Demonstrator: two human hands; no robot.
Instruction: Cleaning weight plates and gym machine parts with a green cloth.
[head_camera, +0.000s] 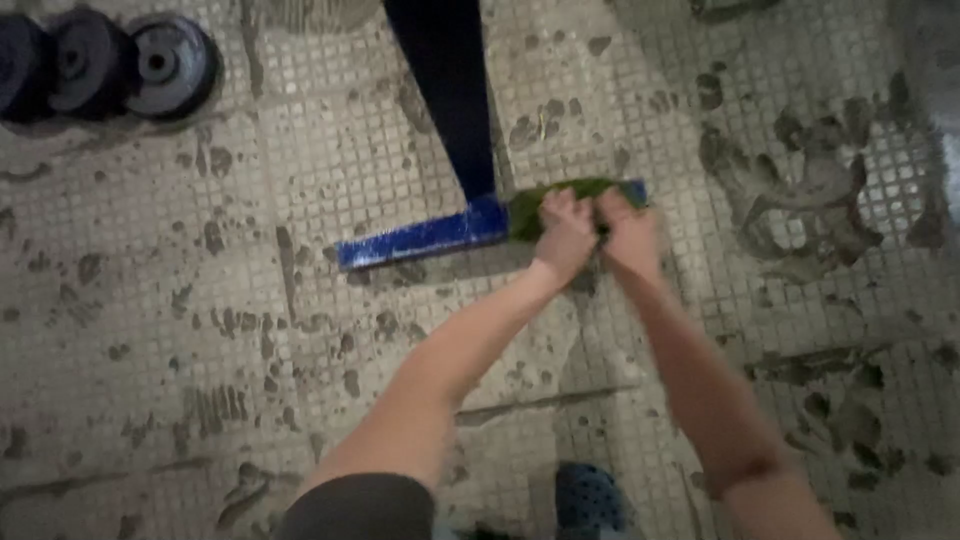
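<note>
While both arms reach forward and down, the largest item in view is the floor of small square grey mosaic tiles (200, 330), stained all over with dark blotches and smears. Next in size: a dark blue upright post (445, 90), rising from a glossy blue flat metal base bar (420, 238) that lies across the tiles, its right end just showing beyond the hands. Item: three dark round metal weight discs (105, 65), standing on edge in a row at the upper left, well apart from the bar. Item: a green crumpled cloth (560, 193), lying on the right part of the base bar, just right of the post's foot. Left hand (566, 235): fingers curled together, clamped on the cloth and pressing it onto the bar. Right hand (628, 232): likewise closed on the cloth, touching the left hand. Item: a dark blue perforated rubber clog (590, 497), at the lower edge between the forearms. Smallest: a dark grey sleeve edge (360, 508) on the left upper arm.
</note>
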